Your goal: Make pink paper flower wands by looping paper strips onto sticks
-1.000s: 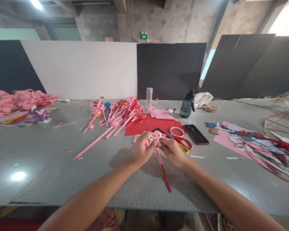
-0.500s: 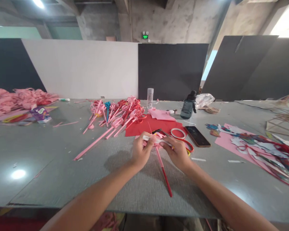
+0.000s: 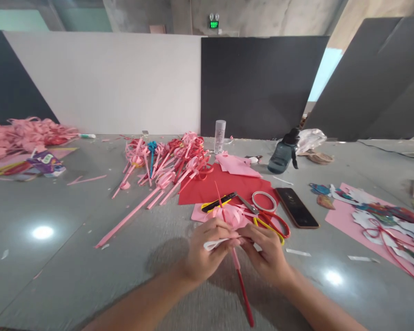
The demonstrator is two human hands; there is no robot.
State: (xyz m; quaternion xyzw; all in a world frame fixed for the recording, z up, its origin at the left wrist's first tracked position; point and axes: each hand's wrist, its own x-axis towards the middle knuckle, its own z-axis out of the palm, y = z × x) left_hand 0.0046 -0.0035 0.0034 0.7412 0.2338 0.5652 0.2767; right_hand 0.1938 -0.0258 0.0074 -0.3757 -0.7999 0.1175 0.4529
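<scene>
In the middle, my left hand [image 3: 207, 248] pinches a looped white strip [image 3: 214, 243] between thumb and fingers. My right hand [image 3: 267, 250] is closed too, its fingertips meeting the left ones, and a bit of white shows beneath its fingers. Directly behind the fingertips sits a pink paper flower [image 3: 229, 215] of curled loops, with a thin red tip rising from it. Its stem [image 3: 243, 289], pink above and red below, comes out under my hands and slants toward me. My fingers hide where strip and stem meet.
Scissors [image 3: 269, 225], a white tape roll [image 3: 264, 201], a cutter [image 3: 219, 202] and red paper [image 3: 200, 188] lie just beyond my hands. A phone [image 3: 296, 208] and a dark bottle [image 3: 283, 151] are to the right. Finished paper flowers [image 3: 179, 158] are piled left of centre.
My view has tilted down and come closer. Both hands have turned inward with fingertips together, and less of the white strip shows, now looped at the left hand.
</scene>
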